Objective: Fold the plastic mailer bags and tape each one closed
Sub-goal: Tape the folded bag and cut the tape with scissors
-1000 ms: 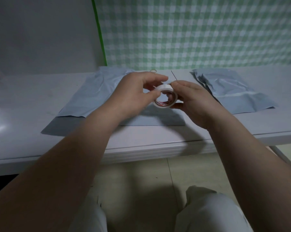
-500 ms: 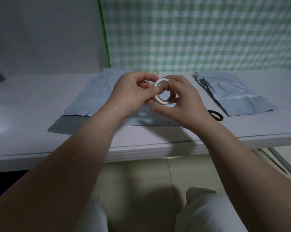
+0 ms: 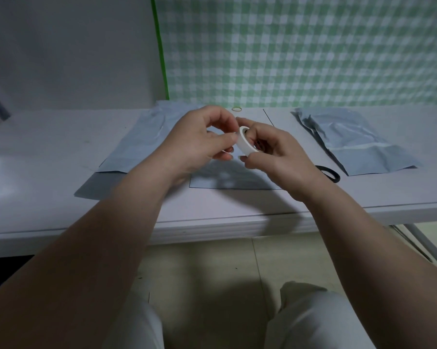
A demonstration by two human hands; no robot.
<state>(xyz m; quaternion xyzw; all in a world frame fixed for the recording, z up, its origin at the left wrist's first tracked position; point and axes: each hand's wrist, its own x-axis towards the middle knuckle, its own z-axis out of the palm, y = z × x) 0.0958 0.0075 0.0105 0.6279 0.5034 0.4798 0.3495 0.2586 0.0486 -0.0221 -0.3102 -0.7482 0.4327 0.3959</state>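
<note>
A small white tape roll is held above the table between both hands. My right hand grips it, with a finger through its core. The thumb and forefinger of my left hand pinch at the roll's left edge. Under the hands lies a flat grey-blue mailer bag, its near part folded over. A second, crumpled mailer bag lies at the right with a pale strip across it.
The white table has its front edge near my knees. A black scissor handle shows by my right wrist. A yellow rubber band lies at the back, below the green checked cloth. A table leg stands right.
The roll has turned from face-on to edge-on in my hands. My left fingers have shifted onto its left rim. Both hands stayed above the middle bag.
</note>
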